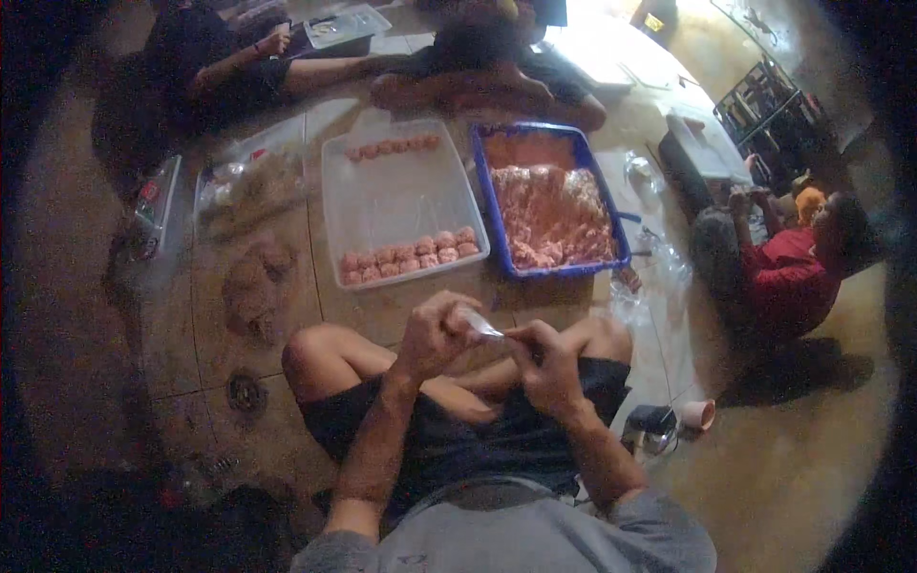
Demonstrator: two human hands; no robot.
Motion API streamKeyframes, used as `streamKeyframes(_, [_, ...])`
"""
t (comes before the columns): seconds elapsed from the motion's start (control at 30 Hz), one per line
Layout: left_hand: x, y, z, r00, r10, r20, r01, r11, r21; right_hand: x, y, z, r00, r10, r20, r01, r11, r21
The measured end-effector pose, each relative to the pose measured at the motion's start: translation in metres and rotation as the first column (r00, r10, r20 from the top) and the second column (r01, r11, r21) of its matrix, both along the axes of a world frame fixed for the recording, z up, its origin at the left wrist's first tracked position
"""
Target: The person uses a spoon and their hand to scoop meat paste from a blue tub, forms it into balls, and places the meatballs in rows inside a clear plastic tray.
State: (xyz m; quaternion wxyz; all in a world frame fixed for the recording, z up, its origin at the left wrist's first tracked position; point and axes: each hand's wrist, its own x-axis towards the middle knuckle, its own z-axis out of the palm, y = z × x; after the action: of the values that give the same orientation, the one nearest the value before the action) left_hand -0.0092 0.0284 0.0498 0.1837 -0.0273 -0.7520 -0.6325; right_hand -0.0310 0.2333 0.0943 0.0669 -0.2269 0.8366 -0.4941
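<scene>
Above my crossed legs, my left hand [433,336] grips a thin, shiny, clear piece of plastic [481,324], likely film or a small bag. My right hand [548,365] pinches its other end with thumb and finger. Beyond my hands sits a translucent plastic tub [394,192]. Round pink balls of minced mixture [408,258] fill rows along its near side, and one row [394,147] lies at its far side. To its right, a blue tray [625,240] holds a mass of pink minced mixture [551,215], heaped unevenly.
Crumpled clear plastic bags [666,258] lie right of the tray. A clear container [251,179] with bagged items stands left. A floor drain [246,392] is near my left knee, a pink cup [698,415] at my right. Other people sit ahead and at right, one in a red shirt [791,283].
</scene>
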Motion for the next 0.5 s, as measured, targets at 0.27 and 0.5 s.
streamKeyframes(0.27, [0.007, 0.002, 0.004, 1.0, -0.012, 0.014, 0.014, 0.995, -0.1, 0.002, 0.008, 0.006, 0.999, -0.029, 0.045, 0.029, 1.0, 0.0])
streamKeyframes(0.5, [0.0, 0.001, 0.006, 0.998, -0.056, -0.041, 0.044, 0.967, -0.25, 0.001, 0.013, 0.004, 0.997, -0.072, 0.021, 0.073, 0.995, -0.063])
